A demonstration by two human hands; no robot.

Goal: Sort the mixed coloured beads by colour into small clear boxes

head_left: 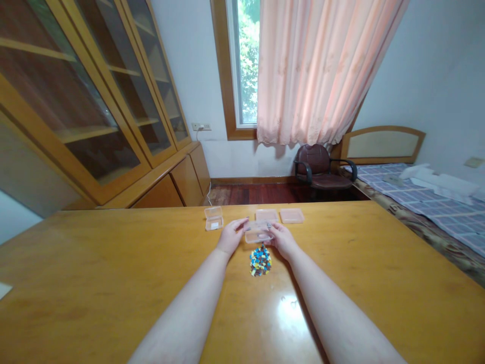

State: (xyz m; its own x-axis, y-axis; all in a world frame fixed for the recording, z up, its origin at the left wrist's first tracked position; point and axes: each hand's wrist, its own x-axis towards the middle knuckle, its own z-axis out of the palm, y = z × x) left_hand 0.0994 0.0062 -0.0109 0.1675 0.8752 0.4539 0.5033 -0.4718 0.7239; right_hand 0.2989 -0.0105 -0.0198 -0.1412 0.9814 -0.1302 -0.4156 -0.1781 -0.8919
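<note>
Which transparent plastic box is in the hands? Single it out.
The clear rectangular plastic box between the left hand and right hand; the open clear plastic box at left and two flat pinkish plastic boxes rest on the wooden table.

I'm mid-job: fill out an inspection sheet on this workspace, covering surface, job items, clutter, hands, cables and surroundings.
Surface: wooden table, glossy.
Job items: clear box; small multicoloured pieces heaped on the wearer's side of it.
Clutter: open transparent case, two flat translucent cases, white item at the left edge.
Hands: left hand and right hand both hold the clear box.
Cables: white cable beyond the table.
Surroundings: cabinet, curtain, armchair, bed.
</note>
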